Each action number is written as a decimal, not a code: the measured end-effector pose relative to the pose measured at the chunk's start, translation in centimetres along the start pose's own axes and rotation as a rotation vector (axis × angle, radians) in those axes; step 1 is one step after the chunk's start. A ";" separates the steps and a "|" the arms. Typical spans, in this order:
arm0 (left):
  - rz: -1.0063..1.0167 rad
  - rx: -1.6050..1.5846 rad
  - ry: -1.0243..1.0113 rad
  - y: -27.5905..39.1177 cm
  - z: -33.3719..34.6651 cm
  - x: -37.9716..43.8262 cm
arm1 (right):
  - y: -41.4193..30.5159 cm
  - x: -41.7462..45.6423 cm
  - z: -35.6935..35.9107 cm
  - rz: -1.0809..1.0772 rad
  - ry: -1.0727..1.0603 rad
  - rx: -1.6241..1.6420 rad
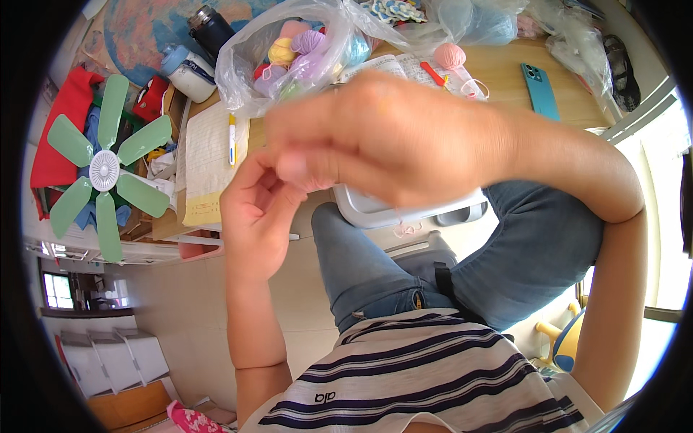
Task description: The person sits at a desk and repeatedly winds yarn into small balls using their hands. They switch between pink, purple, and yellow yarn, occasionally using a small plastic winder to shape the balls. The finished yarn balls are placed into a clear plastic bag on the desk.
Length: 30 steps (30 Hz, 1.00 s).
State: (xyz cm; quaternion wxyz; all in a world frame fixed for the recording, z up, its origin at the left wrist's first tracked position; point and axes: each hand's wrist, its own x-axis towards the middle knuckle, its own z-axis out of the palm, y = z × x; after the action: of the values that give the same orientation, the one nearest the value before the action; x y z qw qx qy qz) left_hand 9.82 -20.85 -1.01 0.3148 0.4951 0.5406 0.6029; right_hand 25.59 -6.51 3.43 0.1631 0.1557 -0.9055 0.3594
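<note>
My right hand (390, 140), blurred and close to the camera, is raised above the desk's front edge with its fingers bent. Its fingertips meet those of my left hand (260, 211), whose fingers are curled. What the fingertips pinch is hidden, though a bit of pink yarn (409, 229) dangles below my right hand. On the desk a ball of pink yarn (450, 56) lies by an open book (417, 67) and a red-handled tool (432, 74). A clear plastic bag (233, 70) holds several balls of coloured yarn (307, 41).
At the left are a green-bladed fan (104, 170), a notebook (208, 162) with a pen (232, 140), a white bottle (188, 76) and a dark flask (210, 30). A teal phone (540, 92) lies at the right. A white tray-like edge (357, 211) shows below my hands.
</note>
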 end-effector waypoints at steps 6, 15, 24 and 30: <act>0.118 -0.127 0.043 1.1 1.1 1.7 | 4.2 -3.6 0.9 0.126 -0.167 -0.108; 0.147 -0.464 -0.120 1.6 1.3 2.3 | 5.1 -3.5 -1.7 0.293 0.091 0.005; 0.149 -0.170 -0.115 1.1 1.9 1.8 | 4.7 -1.1 -3.1 0.241 0.216 0.069; 0.106 0.028 0.058 -0.3 0.6 3.2 | 0.3 -1.4 -1.0 0.179 -0.200 0.221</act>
State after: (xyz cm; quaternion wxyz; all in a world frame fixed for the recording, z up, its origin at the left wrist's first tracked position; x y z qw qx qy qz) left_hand 9.38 -17.68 -0.53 0.2598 0.5098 0.5308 0.6251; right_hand 26.89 -5.35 3.35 0.0213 0.1264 -0.8825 0.4525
